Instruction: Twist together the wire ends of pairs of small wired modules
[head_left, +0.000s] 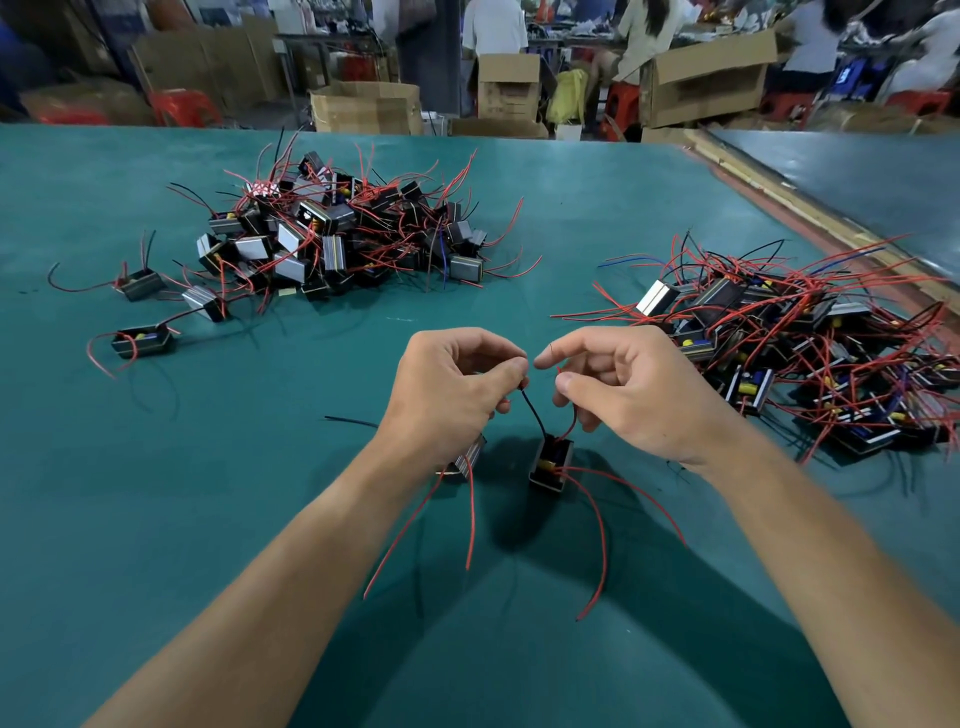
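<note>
Wired modules (550, 467), two of them, are seen nearest on the green table (208, 519): one between the wrists, the second module (465, 460) half hidden under the left wrist, with long red leads trailing toward the near edge. They are judged light and rigid; the wires are thin, limp and springy, and the bare strands are easily frayed, so hold is best taken just below the stripped tips. The left hand (452, 384) is curled, its fingertips pinching the black wire (532, 413). The right hand (623, 387), close beside it but not touching, is curled with the red wire (574, 418) pinched at the thumb. Farther off, a left pile (332, 234) and a right pile (779, 338) are noted.
</note>
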